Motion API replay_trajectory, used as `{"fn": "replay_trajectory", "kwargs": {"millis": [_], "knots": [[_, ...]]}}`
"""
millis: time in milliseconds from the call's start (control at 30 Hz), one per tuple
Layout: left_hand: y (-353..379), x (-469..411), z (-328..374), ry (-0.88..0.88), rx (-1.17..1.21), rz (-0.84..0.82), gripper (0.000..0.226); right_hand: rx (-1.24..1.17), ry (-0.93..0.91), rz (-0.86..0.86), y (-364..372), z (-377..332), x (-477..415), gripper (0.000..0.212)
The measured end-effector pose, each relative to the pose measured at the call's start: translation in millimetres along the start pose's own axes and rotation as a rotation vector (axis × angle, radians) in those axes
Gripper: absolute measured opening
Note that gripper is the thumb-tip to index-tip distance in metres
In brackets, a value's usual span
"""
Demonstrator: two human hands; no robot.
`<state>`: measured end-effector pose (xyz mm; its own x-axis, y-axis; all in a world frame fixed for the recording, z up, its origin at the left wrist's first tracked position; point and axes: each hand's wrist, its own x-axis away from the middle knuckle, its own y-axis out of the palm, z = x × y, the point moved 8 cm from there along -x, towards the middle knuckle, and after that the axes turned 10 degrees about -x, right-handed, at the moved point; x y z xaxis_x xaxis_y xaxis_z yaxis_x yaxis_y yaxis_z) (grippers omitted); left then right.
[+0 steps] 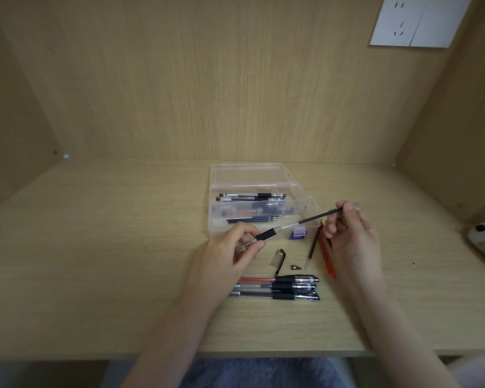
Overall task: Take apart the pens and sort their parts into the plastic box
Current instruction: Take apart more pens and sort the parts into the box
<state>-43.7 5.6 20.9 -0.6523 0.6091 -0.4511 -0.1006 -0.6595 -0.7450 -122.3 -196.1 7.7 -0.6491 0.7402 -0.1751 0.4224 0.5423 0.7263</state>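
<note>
The left hand pinches a clear pen barrel by its black grip, and the right hand pinches the far end of the dark refill drawn partly out of it. Both are held above the tabletop, just in front of the open plastic box. Three capped pens lie between the forearms.

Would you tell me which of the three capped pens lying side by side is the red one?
The red pen is the rearmost of the three; its barrel shows red, while the two nearer pens look black.
</note>
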Motion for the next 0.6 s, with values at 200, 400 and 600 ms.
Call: {"fn": "replay_trajectory", "kwargs": {"millis": [200, 400, 600], "knots": [[0.5, -0.2, -0.4, 0.005, -0.005, 0.004, 0.017, 0.032, -0.008, -0.006, -0.5, 0.2, -0.6, 0.020], [-0.7, -0.2, -2.5, -0.011, -0.011, 0.023, 0.015, 0.028, -0.001, -0.018, 0.9, -0.5, 2.2, 0.020], [0.8, 0.3, -1.2, 0.014, 0.007, 0.023, 0.015, 0.072, -0.005, -0.016, -0.9, -0.4, 2.9, 0.020]]}}
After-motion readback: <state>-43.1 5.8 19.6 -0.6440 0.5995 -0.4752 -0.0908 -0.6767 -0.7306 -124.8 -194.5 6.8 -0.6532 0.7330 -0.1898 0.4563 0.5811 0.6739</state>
